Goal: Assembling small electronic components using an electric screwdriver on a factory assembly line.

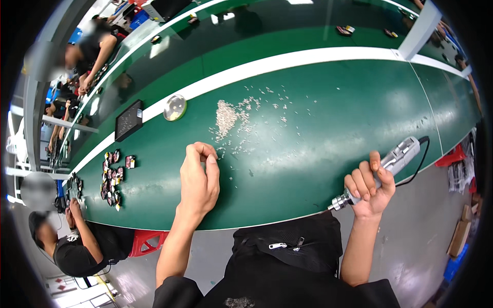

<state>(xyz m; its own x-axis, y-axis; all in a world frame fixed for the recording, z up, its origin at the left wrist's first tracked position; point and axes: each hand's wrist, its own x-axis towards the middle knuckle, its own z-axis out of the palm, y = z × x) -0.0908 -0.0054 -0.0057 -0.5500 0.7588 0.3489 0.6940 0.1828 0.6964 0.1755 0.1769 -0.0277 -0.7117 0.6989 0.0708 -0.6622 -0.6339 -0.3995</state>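
My right hand (pixel 371 189) is wrapped round a grey electric screwdriver (pixel 402 155). The tool lies slantwise over the bench's near edge, its silver tip end pointing down to the left and its black cord leaving the upper end. Over the green bench (pixel 318 154), my left hand (pixel 199 179) has its fingers curled and the thumb close to the index finger. Whatever may be between those fingertips is hidden or too small to make out. Just beyond that hand is a heap of tiny pale, screw-like pieces (pixel 226 119), with many more scattered to its right.
A black tray (pixel 129 121) holding small bits and a round clear dish (pixel 175 108) stand by the white rail. Several small black parts (pixel 112 177) lie at left. A co-worker (pixel 84 246) sits beyond a red stool (pixel 147 242). A white post (pixel 421 32) rises at the far right.
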